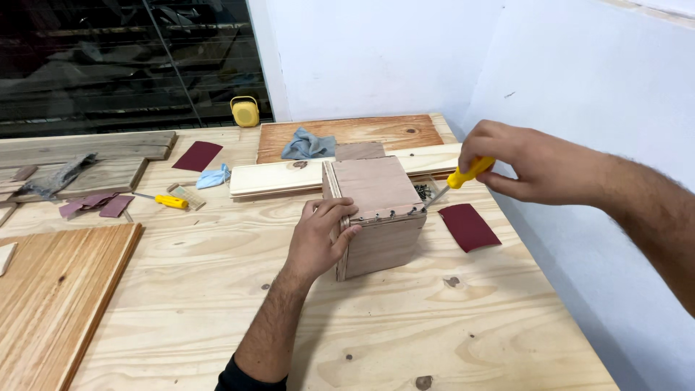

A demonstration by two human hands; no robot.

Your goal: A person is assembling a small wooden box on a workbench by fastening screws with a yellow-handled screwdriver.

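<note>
A small plywood box [376, 210] stands on the wooden workbench [217, 289], with a row of several screws along its near top edge. My left hand [321, 235] grips the box's left side, fingers curled over the top edge. Held up at the right, my right hand [521, 161] is closed on a yellow-handled screwdriver [463, 176]. The screwdriver's metal tip slants down-left to the screw at the box's top right corner.
A dark red sandpaper sheet [469, 226] lies right of the box, another [197, 156] at the back left. A second yellow screwdriver [165, 200], cloths [308, 145], planks [289, 177], loose screws [423, 191] and a yellow round device [245, 112] sit behind. White walls close in on the right.
</note>
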